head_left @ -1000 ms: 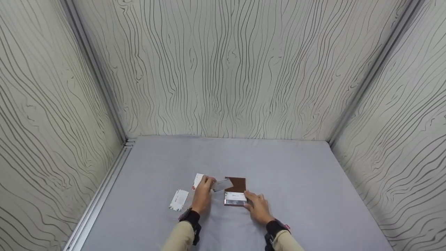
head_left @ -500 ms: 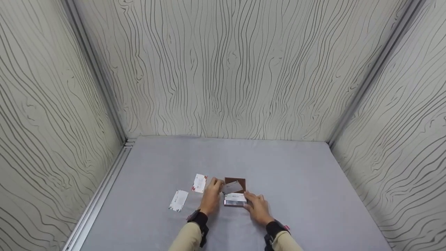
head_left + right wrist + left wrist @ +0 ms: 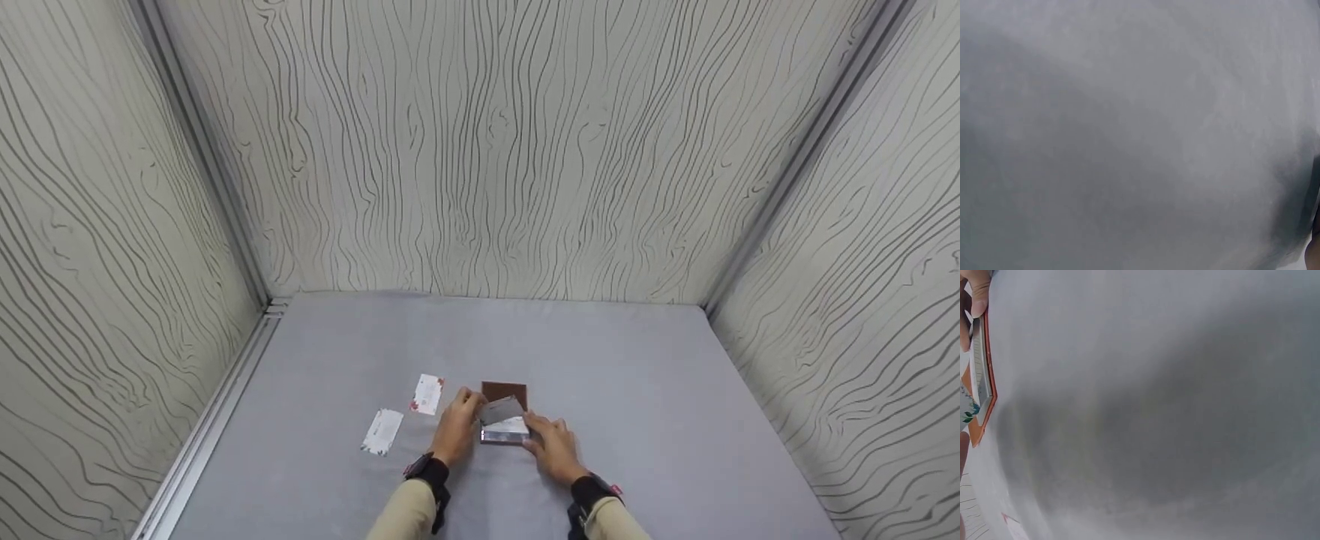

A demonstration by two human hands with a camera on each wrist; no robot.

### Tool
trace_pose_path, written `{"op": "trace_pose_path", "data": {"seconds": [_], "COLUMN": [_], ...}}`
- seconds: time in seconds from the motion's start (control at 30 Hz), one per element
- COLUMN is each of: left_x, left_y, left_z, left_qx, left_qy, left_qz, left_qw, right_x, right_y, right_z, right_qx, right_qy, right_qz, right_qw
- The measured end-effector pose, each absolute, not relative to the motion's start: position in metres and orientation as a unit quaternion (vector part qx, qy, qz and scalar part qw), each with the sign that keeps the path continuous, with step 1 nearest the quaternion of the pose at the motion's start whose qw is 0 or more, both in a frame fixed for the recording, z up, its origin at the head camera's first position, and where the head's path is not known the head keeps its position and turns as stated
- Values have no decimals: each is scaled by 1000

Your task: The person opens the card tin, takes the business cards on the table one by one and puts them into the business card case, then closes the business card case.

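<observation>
My left hand [image 3: 455, 427] pinches a business card [image 3: 501, 409] by its left end, tilted over a brown card case [image 3: 504, 388]. The case lies open on the table, its lid folded back away from me. Inside its near half sits a white card [image 3: 516, 425], partly covered by the held one. With thumb and fingers, my right hand [image 3: 553, 450] grips the case's right edge. In the left wrist view, the held card's corner [image 3: 967, 408] shows green printed leaves beside the case's reddish rim [image 3: 994, 385]. Only a sliver of a fingertip [image 3: 1313, 253] shows in the right wrist view.
Two loose cards lie left of my left hand: one with red corners [image 3: 427, 394], the other with leafy corners [image 3: 382, 432]. A grey cloth covers the table [image 3: 630, 360]. Wood-patterned walls [image 3: 487, 150] rise behind and on both sides.
My left hand has moved right, carrying the card from beside the case to over its near half. The red-cornered card is now uncovered. My right hand stays at the case.
</observation>
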State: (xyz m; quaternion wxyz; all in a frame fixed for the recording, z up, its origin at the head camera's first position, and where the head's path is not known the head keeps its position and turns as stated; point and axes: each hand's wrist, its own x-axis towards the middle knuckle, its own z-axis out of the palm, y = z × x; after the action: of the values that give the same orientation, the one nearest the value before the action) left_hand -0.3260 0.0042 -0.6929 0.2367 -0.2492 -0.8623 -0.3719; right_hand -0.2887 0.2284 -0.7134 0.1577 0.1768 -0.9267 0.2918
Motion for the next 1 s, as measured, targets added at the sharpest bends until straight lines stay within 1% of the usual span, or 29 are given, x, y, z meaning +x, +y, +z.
{"op": "trace_pose_path", "data": {"seconds": [0.13,0.37,0.5,0.63,0.77,0.87,1.0], "left_x": [-328,-324,-323,-322,-323,-324,-323], "left_y": [8,13,16,20,24,26,27], "left_z": [-691,-685,-682,-684,-688,-690,-687], "left_qx": [-261,-269,-269,-259,-246,-239,-239], "left_qy": [-864,-869,-872,-879,-883,-882,-894], "left_qz": [-342,-317,-305,-307,-330,-344,-303], "left_qw": [262,267,271,258,225,214,226], "right_x": [-290,-290,-291,-291,-292,-291,-291], "right_y": [229,229,228,227,226,226,227], "right_z": [-713,-715,-715,-713,-712,-713,-713], "right_qx": [169,154,138,132,131,129,138], "right_qy": [-931,-935,-934,-933,-936,-937,-935], "right_qz": [292,291,308,320,312,309,307], "right_qw": [141,131,114,96,98,104,114]}}
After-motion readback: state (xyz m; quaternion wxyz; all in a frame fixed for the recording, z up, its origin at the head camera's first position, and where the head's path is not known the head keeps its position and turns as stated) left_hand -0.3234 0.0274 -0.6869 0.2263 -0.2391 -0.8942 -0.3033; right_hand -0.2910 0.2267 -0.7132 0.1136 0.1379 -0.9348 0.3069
